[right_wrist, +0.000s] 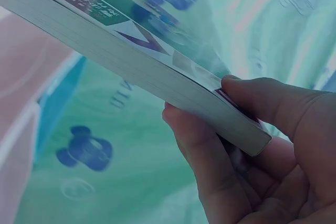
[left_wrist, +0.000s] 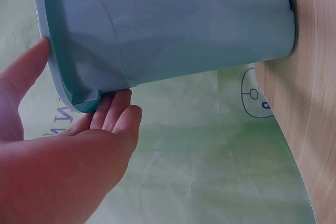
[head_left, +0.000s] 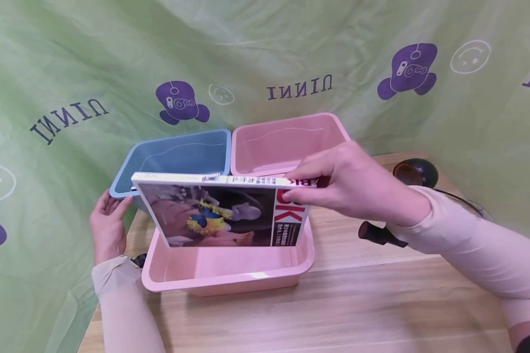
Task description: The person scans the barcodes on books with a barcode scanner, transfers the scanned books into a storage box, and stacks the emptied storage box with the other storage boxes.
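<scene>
On a pale wood-grain table (head_left: 357, 309), up against a green cloth backdrop (head_left: 265, 39) with purple cartoon figures, there are three plastic bins: a blue rectangular one (head_left: 181, 138) at the back left, a pink rectangular one (head_left: 287, 120) right beside it, and a second, lighter pink tub (head_left: 243, 288) in front. Off to the right there's a dark rounded object (head_left: 417, 172) with a thin black cable (head_left: 461, 198), no clue what it is, plus a small black cylindrical thing (head_left: 382, 234) just under the right forearm. The glossy paperback book (head_left: 229, 215) is up over the front tub, blocking part of the blue bin and the near side of the back pink one. Its long axis runs left to right, white spine (head_left: 229, 179) on top, picture cover with big red letters facing the wearer. The right hand (head_left: 353, 181) pinches it by the right end, thumb against fingers; the left hand (head_left: 110, 225) has hold of the blue bin's near left corner. The right wrist cam gives you the page edges (right_wrist: 121, 72), which the head view doesn't, and the left wrist cam shows fingers (left_wrist: 126, 121) tucked under the blue rim, thumb on the outside.
</scene>
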Motion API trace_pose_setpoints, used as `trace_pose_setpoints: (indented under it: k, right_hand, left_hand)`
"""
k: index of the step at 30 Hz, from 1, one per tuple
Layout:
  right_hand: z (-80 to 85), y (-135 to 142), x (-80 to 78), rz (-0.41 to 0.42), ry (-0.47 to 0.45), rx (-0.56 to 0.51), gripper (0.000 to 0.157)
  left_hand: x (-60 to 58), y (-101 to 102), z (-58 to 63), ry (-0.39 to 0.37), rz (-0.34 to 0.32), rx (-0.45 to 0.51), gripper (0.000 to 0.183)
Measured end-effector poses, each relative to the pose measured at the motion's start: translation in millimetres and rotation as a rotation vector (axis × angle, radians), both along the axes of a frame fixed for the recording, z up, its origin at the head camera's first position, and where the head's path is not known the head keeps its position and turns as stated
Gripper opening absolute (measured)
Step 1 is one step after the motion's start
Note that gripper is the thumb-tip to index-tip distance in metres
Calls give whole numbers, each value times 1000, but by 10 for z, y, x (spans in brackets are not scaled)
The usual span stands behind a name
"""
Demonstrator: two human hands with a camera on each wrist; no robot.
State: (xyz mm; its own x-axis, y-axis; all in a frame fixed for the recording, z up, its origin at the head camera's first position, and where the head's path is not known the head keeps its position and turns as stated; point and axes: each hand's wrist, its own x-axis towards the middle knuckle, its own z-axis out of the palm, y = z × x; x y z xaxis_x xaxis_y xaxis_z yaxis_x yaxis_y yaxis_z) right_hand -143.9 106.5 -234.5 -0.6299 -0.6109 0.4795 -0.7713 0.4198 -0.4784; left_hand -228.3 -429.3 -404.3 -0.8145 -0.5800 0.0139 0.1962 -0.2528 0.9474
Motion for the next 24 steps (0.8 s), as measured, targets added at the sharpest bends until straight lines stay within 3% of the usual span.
trace_pose_setpoints:
  k: [5,10,15,24]
  right_hand:
    - [188,178,44,-80,33,-44,22]
    - [267,384,99,-191,83,-40,28]
    - [247,597,173,-312,100,-21,31]
    - [60,955,316,-468,97,-68,31]
  left_hand:
    - [-7,-4,4,-16,11,-12,80]
    - [-11,-8,-9,-26,10,-31,80]
    - [-15,0,-18,-34,1,-39,80]
    - [0,-22,-17,-33,0,-3,80]
